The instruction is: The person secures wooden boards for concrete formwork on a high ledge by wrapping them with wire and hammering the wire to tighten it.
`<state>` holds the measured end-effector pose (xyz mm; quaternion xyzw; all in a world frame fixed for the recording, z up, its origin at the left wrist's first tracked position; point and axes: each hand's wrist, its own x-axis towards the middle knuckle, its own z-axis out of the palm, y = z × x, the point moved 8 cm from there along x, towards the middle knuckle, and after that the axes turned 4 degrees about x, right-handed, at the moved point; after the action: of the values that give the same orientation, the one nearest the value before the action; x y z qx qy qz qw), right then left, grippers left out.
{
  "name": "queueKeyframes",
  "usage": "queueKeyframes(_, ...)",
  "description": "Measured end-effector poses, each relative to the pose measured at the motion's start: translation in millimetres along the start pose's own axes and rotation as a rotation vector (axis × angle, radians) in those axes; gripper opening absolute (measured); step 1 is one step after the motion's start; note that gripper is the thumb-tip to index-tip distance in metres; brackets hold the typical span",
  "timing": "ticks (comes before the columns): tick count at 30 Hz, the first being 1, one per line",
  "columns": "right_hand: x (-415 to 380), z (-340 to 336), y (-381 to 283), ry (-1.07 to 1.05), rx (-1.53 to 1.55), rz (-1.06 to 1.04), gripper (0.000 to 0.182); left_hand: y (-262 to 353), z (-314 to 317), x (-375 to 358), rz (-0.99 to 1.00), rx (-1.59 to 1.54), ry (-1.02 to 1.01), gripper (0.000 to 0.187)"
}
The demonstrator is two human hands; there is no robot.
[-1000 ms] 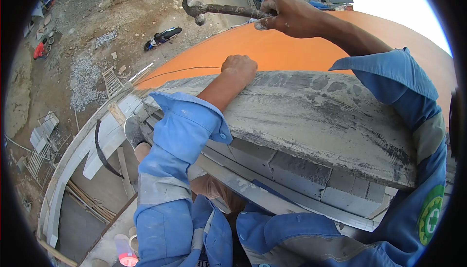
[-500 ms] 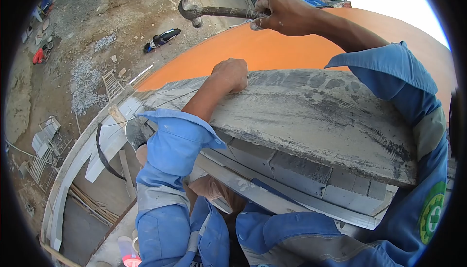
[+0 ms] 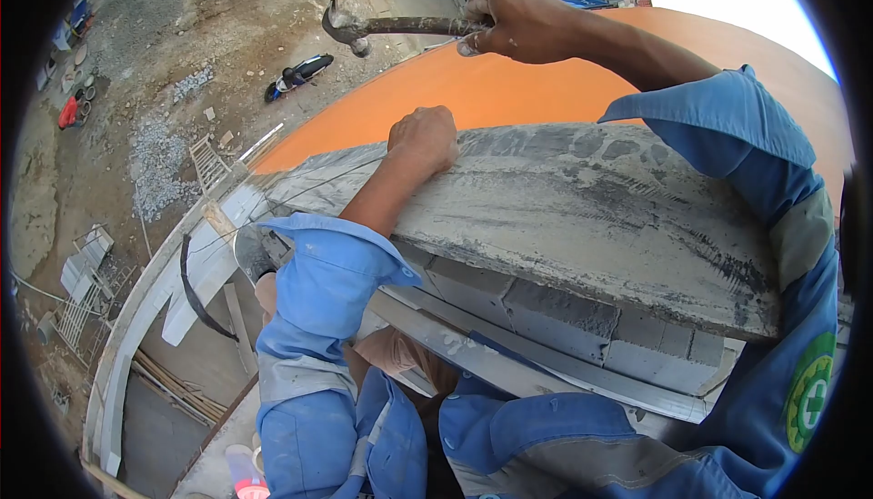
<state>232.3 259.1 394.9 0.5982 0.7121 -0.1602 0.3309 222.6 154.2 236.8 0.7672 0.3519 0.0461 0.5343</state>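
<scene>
My right hand [image 3: 527, 24] is raised above the orange wall and wrapped round the handle of a claw hammer [image 3: 400, 25]. The hammer's head points left, away from the concrete. Lower down, my left hand [image 3: 425, 138] is closed in a fist at the far edge of the grey concrete ledge [image 3: 582, 199]. What its fingers hold, if anything, is hidden on the far side. A thin line [image 3: 314, 185] runs from the left along the ledge towards my left wrist.
Beyond the ledge curves an orange wall [image 3: 509, 81], with a drop to the ground, where a motorcycle [image 3: 298, 76] and a person in red [image 3: 69, 113] show. Grey blocks [image 3: 555, 317] and a metal rail [image 3: 582, 376] lie under the near edge. A dark strap [image 3: 195, 290] hangs at left.
The hammer and my right hand have shifted slightly left and up in the view. My left hand stays closed at the ledge's far edge, and the whole scene has moved only a little.
</scene>
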Motion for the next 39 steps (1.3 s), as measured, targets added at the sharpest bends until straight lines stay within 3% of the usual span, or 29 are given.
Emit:
queueKeyframes(8, 0, 1, -3, -0.012, -0.01, -0.022, 0.046, -17, 12, 2, 0.051, -0.188, 0.031, 0.026)
queueKeyframes(17, -2, 0, -6, 0.009, 0.003, -0.025, 0.044, -30, 23, 14, 0.116, -0.469, 0.014, 0.015)
queueKeyframes(20, -3, -2, -10, -0.01, 0.029, -0.013, 0.041, -26, 17, 30, 0.053, -0.321, -0.018, 0.012)
queueKeyframes(22, -3, 0, -10, -0.036, 0.011, 0.007, 0.039, -18, 26, 54, 0.161, -0.038, -0.117, 0.023)
queueKeyframes(26, -1, 2, -6, 0.012, 0.044, -0.085, 0.038, -6, 29, 78, 0.306, 0.079, -0.211, 0.024)
queueKeyframes(28, 0, 4, -5, -0.021, 0.069, -0.048, 0.038, 1, 35, 84, 0.408, 0.317, -0.233, 0.025)
queueKeyframes(32, -1, 2, -6, -0.046, 0.049, -0.024, 0.038, 4, 36, 81, 0.305, 0.281, -0.281, 0.029)
queueKeyframes(34, 0, 1, -7, -0.003, 0.06, -0.061, 0.039, 7, 17, 64, 0.135, 0.195, -0.161, 0.021)
queueKeyframes(39, 2, 0, -7, 0.015, 0.059, -0.067, 0.04, 25, 2, 44, 0.182, 0.248, -0.208, 0.02)
